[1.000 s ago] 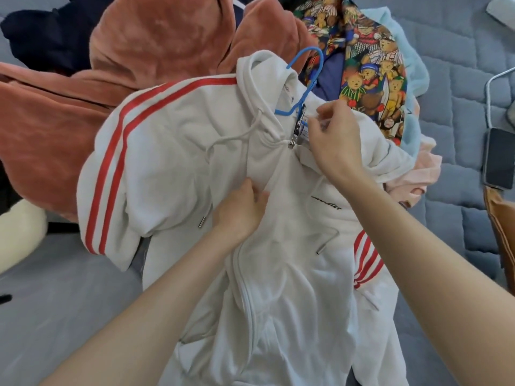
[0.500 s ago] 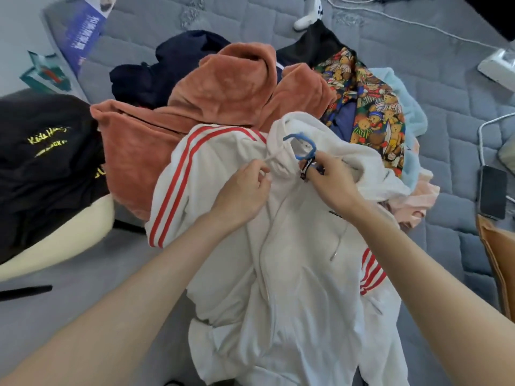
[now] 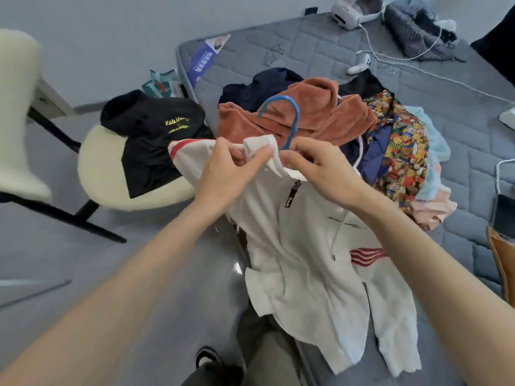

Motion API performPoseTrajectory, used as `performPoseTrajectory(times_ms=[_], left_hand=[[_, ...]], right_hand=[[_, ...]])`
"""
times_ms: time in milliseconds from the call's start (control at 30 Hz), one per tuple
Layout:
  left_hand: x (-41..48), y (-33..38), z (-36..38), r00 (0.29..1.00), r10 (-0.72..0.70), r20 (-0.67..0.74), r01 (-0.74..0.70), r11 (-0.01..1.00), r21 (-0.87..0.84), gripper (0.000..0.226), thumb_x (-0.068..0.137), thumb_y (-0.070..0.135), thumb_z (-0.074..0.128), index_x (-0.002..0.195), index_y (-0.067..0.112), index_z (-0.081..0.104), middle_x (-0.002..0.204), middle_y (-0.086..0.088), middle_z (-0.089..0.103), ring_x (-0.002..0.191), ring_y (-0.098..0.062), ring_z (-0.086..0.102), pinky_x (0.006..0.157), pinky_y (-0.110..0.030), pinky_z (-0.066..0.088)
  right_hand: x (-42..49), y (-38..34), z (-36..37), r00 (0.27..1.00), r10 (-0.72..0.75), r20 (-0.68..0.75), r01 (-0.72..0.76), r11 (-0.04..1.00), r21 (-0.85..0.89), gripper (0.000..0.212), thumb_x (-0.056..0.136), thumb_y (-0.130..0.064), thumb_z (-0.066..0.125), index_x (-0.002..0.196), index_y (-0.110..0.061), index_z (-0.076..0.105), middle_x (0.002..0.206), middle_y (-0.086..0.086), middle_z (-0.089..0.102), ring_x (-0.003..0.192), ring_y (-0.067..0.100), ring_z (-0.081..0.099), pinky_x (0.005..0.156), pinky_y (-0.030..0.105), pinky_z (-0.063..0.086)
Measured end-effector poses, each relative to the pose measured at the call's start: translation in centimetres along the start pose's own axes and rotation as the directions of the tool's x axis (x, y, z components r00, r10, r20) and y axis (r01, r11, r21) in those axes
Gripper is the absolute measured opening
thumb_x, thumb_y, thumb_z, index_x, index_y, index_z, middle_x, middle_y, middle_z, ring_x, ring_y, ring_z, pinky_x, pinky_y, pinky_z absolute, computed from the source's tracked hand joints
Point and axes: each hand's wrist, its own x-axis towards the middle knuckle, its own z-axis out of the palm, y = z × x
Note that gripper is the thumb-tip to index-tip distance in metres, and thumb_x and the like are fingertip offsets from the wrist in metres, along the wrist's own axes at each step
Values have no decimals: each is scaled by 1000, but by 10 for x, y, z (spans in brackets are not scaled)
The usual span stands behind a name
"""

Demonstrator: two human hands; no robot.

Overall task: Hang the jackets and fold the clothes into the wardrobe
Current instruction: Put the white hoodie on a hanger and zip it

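Note:
A white zip hoodie with red stripes (image 3: 301,260) hangs lifted off the grey mattress (image 3: 459,129), a blue hanger (image 3: 289,118) poking its hook out of the neck. My left hand (image 3: 231,171) pinches the hood fabric at the collar. My right hand (image 3: 320,168) grips the collar just below the hanger's hook. Behind lies a pile: a rust fleece (image 3: 301,115), a navy garment (image 3: 259,84), a teddy-bear print shirt (image 3: 398,151), a light blue piece (image 3: 429,140) and a pink piece (image 3: 434,210).
A cream chair (image 3: 111,174) at the left carries a black jacket with yellow lettering (image 3: 156,140). A white headset (image 3: 354,9), cables and a controller (image 3: 359,65) lie at the mattress's far end. A phone (image 3: 504,213) and a tan bag (image 3: 501,263) sit at the right edge.
The hoodie has been lifted off the pile by its collar, so it now hangs down. My left hand moved from the chest up to the hood. The view has pulled back.

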Motion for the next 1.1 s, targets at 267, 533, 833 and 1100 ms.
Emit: performPoseTrajectory(times_ms=[267, 533, 833, 1100], left_hand=[[-81, 17, -167, 975, 100, -197, -82, 992, 97, 33, 85, 46, 64, 69, 19, 52, 62, 12, 52, 58, 6, 47, 57, -8, 35], [-153, 38, -307, 861, 14, -509, -40, 998, -39, 28, 88, 23, 58, 61, 27, 53, 62, 9, 58, 74, -21, 60, 69, -33, 42], [-224, 55, -408, 741, -69, -668, 153, 986, 67, 24, 86, 50, 51, 97, 31, 63, 80, 7, 56, 79, -4, 52, 66, -24, 39], [-261, 51, -440, 820, -149, -553, 292, 939, 180, 24, 93, 31, 58, 77, 15, 65, 69, 5, 50, 58, -4, 42, 56, -16, 33]], right_hand=[[-14, -158, 55, 969, -231, 88, 235, 971, -39, 24, 96, -32, 54, 72, -30, 56, 66, 5, 59, 63, 21, 52, 67, 40, 45], [-8, -302, 88, 874, -423, 239, 419, 905, 71, 26, 96, -31, 53, 72, -25, 61, 55, -8, 43, 50, 7, 34, 51, 19, 27], [-6, -398, 135, 672, -572, 470, 545, 812, 209, 27, 97, -32, 52, 76, -17, 62, 59, -9, 42, 50, 3, 36, 51, 17, 27], [0, -428, 169, 526, -659, 538, 650, 719, 244, 29, 97, -30, 53, 81, -11, 67, 54, -9, 42, 53, 9, 36, 58, 30, 31]])
